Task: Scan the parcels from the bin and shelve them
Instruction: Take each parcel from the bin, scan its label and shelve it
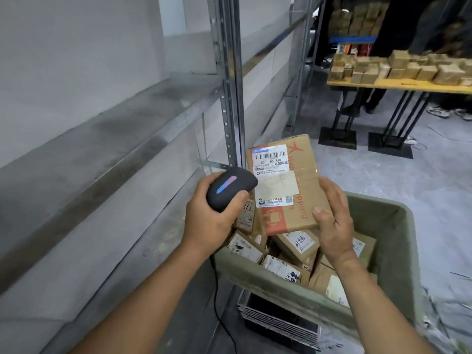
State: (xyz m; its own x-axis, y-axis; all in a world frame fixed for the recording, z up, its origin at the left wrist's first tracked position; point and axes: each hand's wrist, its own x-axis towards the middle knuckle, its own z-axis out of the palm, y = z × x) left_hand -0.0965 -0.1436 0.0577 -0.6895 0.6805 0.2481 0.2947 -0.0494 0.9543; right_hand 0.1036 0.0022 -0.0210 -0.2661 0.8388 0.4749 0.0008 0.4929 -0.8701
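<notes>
Hands: L w/ scanner [231, 188], R w/ parcel [283, 182]

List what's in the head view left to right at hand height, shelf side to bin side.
Metal shelf → left hand gripping the black scanner → cardboard parcel with its label facing up → right hand holding the parcel's right edge → far wall of the grey bin.

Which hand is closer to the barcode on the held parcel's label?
Left. The left hand grips the scanner just below-left of the barcode; the right hand holds the parcel's lower right edge, farther away.
</notes>
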